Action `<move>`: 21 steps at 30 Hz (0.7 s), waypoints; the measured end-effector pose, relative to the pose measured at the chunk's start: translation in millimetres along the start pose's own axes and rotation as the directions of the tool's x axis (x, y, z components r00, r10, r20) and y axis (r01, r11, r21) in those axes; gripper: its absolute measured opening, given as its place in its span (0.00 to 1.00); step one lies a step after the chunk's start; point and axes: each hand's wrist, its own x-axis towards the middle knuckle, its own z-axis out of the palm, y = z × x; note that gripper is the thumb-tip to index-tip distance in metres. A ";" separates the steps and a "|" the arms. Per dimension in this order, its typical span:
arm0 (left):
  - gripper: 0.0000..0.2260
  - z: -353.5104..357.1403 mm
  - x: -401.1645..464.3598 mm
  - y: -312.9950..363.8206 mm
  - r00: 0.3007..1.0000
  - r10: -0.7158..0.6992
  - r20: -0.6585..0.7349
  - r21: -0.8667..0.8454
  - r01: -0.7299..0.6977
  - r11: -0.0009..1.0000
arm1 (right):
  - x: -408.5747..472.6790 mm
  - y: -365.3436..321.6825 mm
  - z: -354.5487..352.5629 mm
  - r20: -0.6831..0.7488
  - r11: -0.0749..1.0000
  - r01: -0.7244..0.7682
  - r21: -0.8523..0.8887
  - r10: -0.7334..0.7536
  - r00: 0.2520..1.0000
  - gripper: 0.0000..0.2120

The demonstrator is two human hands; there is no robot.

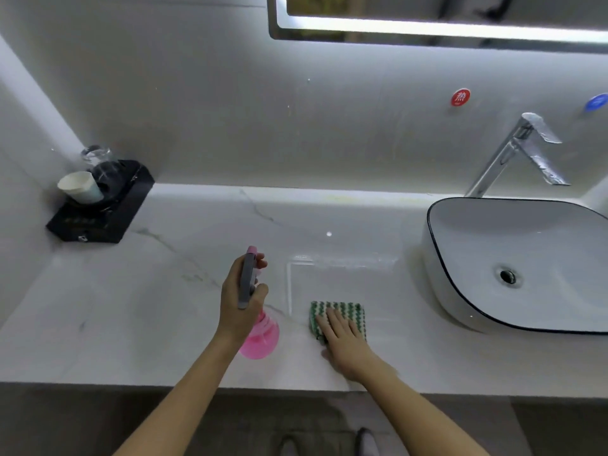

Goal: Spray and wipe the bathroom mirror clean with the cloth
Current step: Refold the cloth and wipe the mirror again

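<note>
standing nearest, at the bottom edge: two dark shoes [329, 442] on a grey-brown floor, partly blurred. two bare forearms reach up from there over the front lip of the counter [98, 307], a pale marble-look slab with grey veins.

item, left hand [240, 304]: fingers curled round the neck of the spray bottle [260, 337], a translucent pink body with a grey trigger head and a pink nozzle tip pointing away from the person. whether the bottle's base touches the counter cannot be told.

item, right hand [345, 340]: fingers straight and together, lying flat on the cloth [339, 315], gripping nothing. the cloth is a folded pad with green and cream zigzag stripes, flat on the counter just right of the bottle.

item, beyond the cloth: a faint bright rectangular reflection on the counter surface.

item, right side: a white vessel sink [460, 291] with a thin dark rim and a round drain, sitting on the counter. behind it, a tall chrome faucet [516, 153], angled.

item, far left corner: a black tray [108, 209] holding a white paper cup [80, 187] lying tilted and a clear glass [97, 156] behind it.

item, back wall: a red round sticker [460, 97] and a blue round sticker [596, 102] above the faucet.

item, farthest, top: the mirror [427, 14], lower portion only, with a lit white strip along its border, well above both hands.
</note>
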 end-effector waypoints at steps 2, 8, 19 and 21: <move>0.21 2.5 -3.3 -2.2 1.000 -0.004 0.012 0.007 0.004 1.000 | -1.5 1.3 -3.7 0.056 1.000 -0.001 -0.028 0.002 0.998 0.36; 0.21 11.7 -12.2 0.5 1.000 -0.016 0.000 0.001 0.016 1.000 | -0.1 -6.6 -22.4 0.092 0.995 -0.019 0.101 0.009 0.996 0.40; 0.20 44.0 24.6 61.6 0.987 0.163 -0.004 0.037 -0.163 0.986 | -37.3 -47.4 -168.6 -0.148 0.660 0.271 0.700 -0.237 0.960 0.53; 0.21 50.6 35.1 78.6 0.978 0.211 0.000 0.000 -0.211 0.978 | -42.2 -51.4 -195.1 -0.186 0.645 0.308 0.699 -0.252 0.950 0.54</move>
